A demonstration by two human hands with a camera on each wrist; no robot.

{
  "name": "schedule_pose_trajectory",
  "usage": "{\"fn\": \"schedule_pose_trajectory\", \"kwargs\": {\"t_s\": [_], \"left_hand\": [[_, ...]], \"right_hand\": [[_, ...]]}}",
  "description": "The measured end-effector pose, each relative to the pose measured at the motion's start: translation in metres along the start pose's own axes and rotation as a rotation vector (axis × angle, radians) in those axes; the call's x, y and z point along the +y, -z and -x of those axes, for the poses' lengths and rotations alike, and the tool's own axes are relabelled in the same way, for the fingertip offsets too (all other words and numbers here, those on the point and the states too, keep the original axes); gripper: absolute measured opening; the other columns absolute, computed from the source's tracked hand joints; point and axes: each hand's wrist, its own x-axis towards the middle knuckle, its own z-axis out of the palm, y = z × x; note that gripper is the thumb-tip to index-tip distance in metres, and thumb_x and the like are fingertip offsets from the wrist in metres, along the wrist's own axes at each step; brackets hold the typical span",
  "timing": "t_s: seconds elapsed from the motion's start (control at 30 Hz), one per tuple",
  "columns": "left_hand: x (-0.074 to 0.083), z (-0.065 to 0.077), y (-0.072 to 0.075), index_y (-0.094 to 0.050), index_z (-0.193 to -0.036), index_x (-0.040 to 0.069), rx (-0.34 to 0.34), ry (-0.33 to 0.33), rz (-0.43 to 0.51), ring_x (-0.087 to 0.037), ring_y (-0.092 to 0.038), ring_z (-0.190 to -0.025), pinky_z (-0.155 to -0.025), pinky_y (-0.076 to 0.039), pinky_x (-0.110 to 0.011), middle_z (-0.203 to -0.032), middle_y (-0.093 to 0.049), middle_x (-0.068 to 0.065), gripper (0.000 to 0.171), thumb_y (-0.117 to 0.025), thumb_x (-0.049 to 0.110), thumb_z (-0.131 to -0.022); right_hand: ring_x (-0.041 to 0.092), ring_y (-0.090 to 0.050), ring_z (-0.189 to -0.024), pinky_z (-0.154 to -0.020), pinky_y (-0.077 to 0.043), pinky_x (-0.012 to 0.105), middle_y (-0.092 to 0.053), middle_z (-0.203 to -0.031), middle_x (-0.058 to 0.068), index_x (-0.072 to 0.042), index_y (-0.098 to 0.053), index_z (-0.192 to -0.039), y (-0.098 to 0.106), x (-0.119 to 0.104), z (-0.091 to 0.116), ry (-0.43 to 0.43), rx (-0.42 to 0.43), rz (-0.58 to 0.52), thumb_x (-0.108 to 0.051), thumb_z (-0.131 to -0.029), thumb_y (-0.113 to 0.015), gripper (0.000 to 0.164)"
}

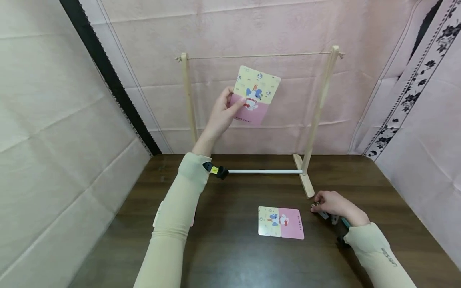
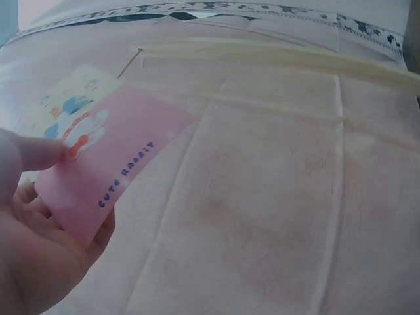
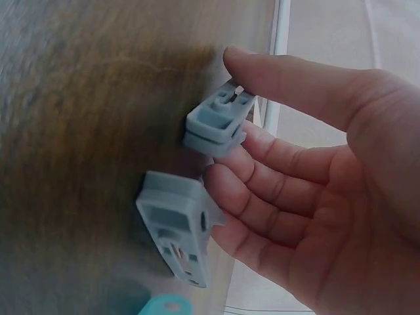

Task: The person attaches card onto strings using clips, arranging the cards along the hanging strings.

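Observation:
My left hand [image 1: 225, 110] pinches a yellow and pink card [image 1: 257, 90] between thumb and fingers, raised below the string of a wooden frame. In the left wrist view, the card [image 2: 125, 157] reads "CUTE RABBIT". Low over the table at the right, my right hand [image 1: 333, 204] pinches one end of a grey clothespin [image 3: 220, 121]. Beside its fingertips lies a second grey clothespin [image 3: 174, 226], and a teal piece [image 3: 167, 305] is partly cut off at the view's lower edge. A similar card [image 1: 281, 223] lies flat on the table, left of the right hand.
The wooden frame has two posts [image 1: 320, 108], a string [image 1: 259, 55] tied across the top and a white bar [image 1: 264, 171] low down. Brown wood forms the tabletop [image 1: 230, 256]. Edges of something pale and pink show beneath the left forearm. Pale cloth hangs around the table.

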Motion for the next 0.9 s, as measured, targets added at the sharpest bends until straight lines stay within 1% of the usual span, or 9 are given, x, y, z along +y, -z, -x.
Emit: {"fn": "schedule_pose_trajectory", "kwargs": {"t_s": [0.17,0.23,0.37,0.57,0.7,0.8,0.9], "left_hand": [[-0.005,-0.009,-0.007,-0.051,-0.119,0.008,0.093,0.018,0.115,-0.023,-0.066,-0.099,-0.084,-0.055,-0.035,-0.11,-0.067,-0.013,0.022,-0.061,0.017,-0.102],[-0.006,-0.012,-0.008,-0.051,-0.119,0.008,0.126,0.032,0.144,-0.023,-0.066,-0.099,-0.085,-0.055,-0.035,-0.111,-0.067,-0.013,0.021,-0.061,0.016,-0.102],[-0.01,-0.018,-0.011,-0.051,-0.119,0.009,0.165,0.038,0.181,-0.023,-0.066,-0.101,-0.087,-0.055,-0.034,-0.113,-0.068,-0.012,0.021,-0.061,0.016,-0.102],[-0.017,-0.028,-0.017,-0.053,-0.117,0.009,0.2,0.019,0.234,-0.02,-0.065,-0.095,-0.082,-0.053,-0.03,-0.109,-0.069,-0.011,0.018,-0.06,0.015,-0.102],[-0.022,-0.03,-0.018,-0.053,-0.119,0.009,0.202,0.035,0.252,-0.02,-0.066,-0.095,-0.082,-0.053,-0.03,-0.109,-0.069,-0.012,0.019,-0.06,0.015,-0.102],[-0.024,-0.031,-0.019,-0.053,-0.119,0.009,0.207,0.05,0.264,-0.019,-0.065,-0.094,-0.081,-0.053,-0.03,-0.109,-0.069,-0.012,0.019,-0.06,0.013,-0.102],[-0.024,-0.031,-0.019,-0.053,-0.117,0.008,0.216,0.051,0.263,-0.017,-0.065,-0.093,-0.08,-0.052,-0.029,-0.107,-0.069,-0.009,0.018,-0.06,0.013,-0.102]], "right_hand": [[0.019,-0.055,-0.073,-0.064,-0.049,0.036,-0.064,-0.086,0.005,0.003,-0.064,-0.101,0.003,0.0,0.0,0.009,0.01,0.005,-0.025,-0.085,-0.079,0.035],[0.019,-0.055,-0.074,-0.065,-0.049,0.036,-0.064,-0.087,0.005,0.003,-0.065,-0.102,0.003,0.0,0.0,0.014,0.006,-0.003,-0.024,-0.086,-0.079,0.035],[0.018,-0.056,-0.074,-0.066,-0.05,0.036,-0.065,-0.088,0.004,0.002,-0.066,-0.102,0.001,0.004,-0.001,0.025,0.013,0.007,-0.025,-0.085,-0.079,0.035],[0.018,-0.056,-0.074,-0.066,-0.051,0.037,-0.065,-0.087,0.005,0.002,-0.066,-0.102,0.001,0.004,0.001,0.028,0.03,0.021,-0.026,-0.085,-0.079,0.035],[0.02,-0.058,-0.076,-0.068,-0.053,0.04,-0.066,-0.091,0.008,0.004,-0.066,-0.105,0.004,0.001,0.0,0.008,0.018,0.015,-0.026,-0.086,-0.079,0.038],[0.02,-0.059,-0.077,-0.069,-0.053,0.041,-0.066,-0.091,0.008,0.005,-0.066,-0.107,0.006,0.001,0.001,0.0,0.017,0.015,-0.026,-0.087,-0.079,0.038],[0.02,-0.059,-0.078,-0.07,-0.053,0.041,-0.067,-0.09,0.007,0.005,-0.067,-0.107,0.007,0.0,0.0,-0.001,0.023,0.016,-0.025,-0.087,-0.079,0.038]]}}
